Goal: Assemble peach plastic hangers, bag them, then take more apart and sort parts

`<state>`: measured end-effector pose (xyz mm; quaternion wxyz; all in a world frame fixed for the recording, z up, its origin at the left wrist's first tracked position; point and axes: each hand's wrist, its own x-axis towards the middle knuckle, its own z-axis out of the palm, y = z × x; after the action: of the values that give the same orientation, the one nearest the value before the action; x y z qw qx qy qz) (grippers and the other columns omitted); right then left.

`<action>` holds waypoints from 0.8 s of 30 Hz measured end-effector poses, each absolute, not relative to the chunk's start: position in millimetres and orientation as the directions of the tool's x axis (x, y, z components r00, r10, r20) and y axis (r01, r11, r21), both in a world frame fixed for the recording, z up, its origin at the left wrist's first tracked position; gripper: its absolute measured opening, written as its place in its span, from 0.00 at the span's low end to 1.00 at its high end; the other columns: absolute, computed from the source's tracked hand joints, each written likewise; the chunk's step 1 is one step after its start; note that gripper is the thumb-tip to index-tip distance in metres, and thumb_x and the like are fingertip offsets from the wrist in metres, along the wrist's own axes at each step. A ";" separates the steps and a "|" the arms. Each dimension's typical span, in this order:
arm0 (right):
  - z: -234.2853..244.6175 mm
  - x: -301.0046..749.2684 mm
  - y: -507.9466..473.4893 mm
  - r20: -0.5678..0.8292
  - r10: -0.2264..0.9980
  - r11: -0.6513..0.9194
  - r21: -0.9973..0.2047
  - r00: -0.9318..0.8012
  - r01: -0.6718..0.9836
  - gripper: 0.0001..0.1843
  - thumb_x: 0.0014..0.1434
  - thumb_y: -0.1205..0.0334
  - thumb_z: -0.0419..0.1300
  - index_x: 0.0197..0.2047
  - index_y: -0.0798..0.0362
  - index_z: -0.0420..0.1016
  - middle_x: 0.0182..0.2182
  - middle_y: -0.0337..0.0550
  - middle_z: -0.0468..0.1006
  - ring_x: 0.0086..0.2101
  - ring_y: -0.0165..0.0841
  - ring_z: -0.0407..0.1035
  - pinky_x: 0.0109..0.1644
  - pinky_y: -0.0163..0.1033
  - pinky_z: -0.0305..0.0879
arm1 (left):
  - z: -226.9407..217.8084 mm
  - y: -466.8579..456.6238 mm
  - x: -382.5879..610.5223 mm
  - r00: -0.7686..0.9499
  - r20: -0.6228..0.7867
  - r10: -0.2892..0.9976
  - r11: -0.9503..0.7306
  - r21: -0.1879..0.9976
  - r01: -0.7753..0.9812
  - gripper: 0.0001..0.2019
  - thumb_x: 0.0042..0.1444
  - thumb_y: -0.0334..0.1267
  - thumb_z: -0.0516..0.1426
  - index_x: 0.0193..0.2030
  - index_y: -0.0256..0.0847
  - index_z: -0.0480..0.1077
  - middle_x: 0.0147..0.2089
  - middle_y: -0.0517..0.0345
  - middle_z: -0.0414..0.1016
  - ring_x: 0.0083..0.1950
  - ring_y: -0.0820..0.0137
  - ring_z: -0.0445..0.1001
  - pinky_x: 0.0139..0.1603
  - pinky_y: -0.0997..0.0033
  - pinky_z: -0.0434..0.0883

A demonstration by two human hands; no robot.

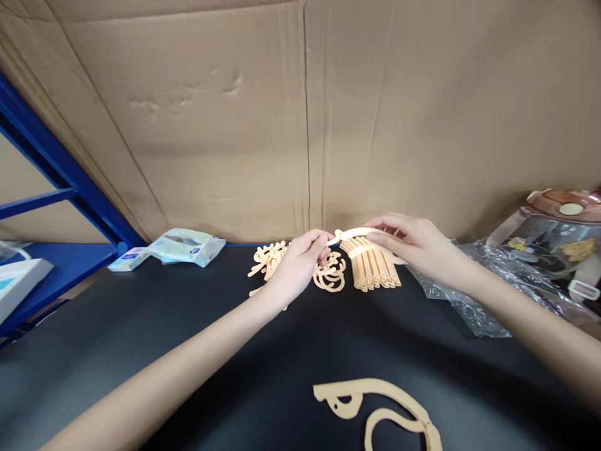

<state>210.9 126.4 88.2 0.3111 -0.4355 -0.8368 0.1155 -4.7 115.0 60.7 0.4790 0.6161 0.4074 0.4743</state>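
Observation:
My left hand (300, 260) and my right hand (413, 244) are both closed on one curved, pale wooden strip (354, 233), each pinching an end, above the far part of the black table (188, 338). Just below the strip lies a banded bundle of wooden slats (373, 268). Curly wooden cut-outs (331, 275) sit under my left hand, with more flat wooden pieces (267, 258) to its left. A larger curved wooden cut-out (380, 410) lies near the front edge.
A cardboard wall (305, 113) closes the back. Tissue packs (185, 245) lie at the back left beside a blue metal shelf frame (61, 175). Crumpled clear plastic (469, 294) and a brown-lidded appliance (558, 232) sit on the right.

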 end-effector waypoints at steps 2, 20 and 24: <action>87.4 210.2 124.5 0.435 0.782 0.613 -0.404 -0.447 0.679 0.17 0.67 0.49 0.49 0.47 0.47 0.74 0.43 0.43 0.79 0.41 0.39 0.73 0.42 0.44 0.66 | 60.7 113.1 -3.7 0.231 0.176 0.957 -0.189 0.981 0.038 0.09 0.64 0.36 0.50 0.36 0.38 0.69 0.24 0.65 0.56 0.27 0.75 0.58 0.29 0.76 0.58; 49.8 203.4 127.3 0.281 0.608 0.764 0.046 -0.743 0.643 0.10 0.59 0.74 0.48 0.34 0.51 0.65 0.23 0.39 0.73 0.21 0.32 0.65 0.25 0.37 0.50 | 37.0 65.2 38.3 0.305 -0.066 0.950 0.118 0.981 -0.155 0.14 0.68 0.41 0.44 0.32 0.40 0.61 0.22 0.68 0.57 0.22 0.77 0.63 0.31 0.75 0.67; 63.1 217.0 139.5 0.314 0.677 0.729 -0.164 -0.665 0.665 0.14 0.67 0.63 0.43 0.31 0.50 0.62 0.17 0.33 0.66 0.17 0.28 0.60 0.23 0.34 0.54 | 41.9 67.8 33.4 0.397 -0.081 0.914 0.101 0.995 -0.028 0.13 0.63 0.40 0.53 0.29 0.38 0.66 0.21 0.63 0.67 0.21 0.73 0.67 0.27 0.73 0.67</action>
<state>217.0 139.5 63.1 0.1791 -0.3677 -0.9124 0.0178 33.4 67.8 41.9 0.6253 0.5548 0.3992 0.3767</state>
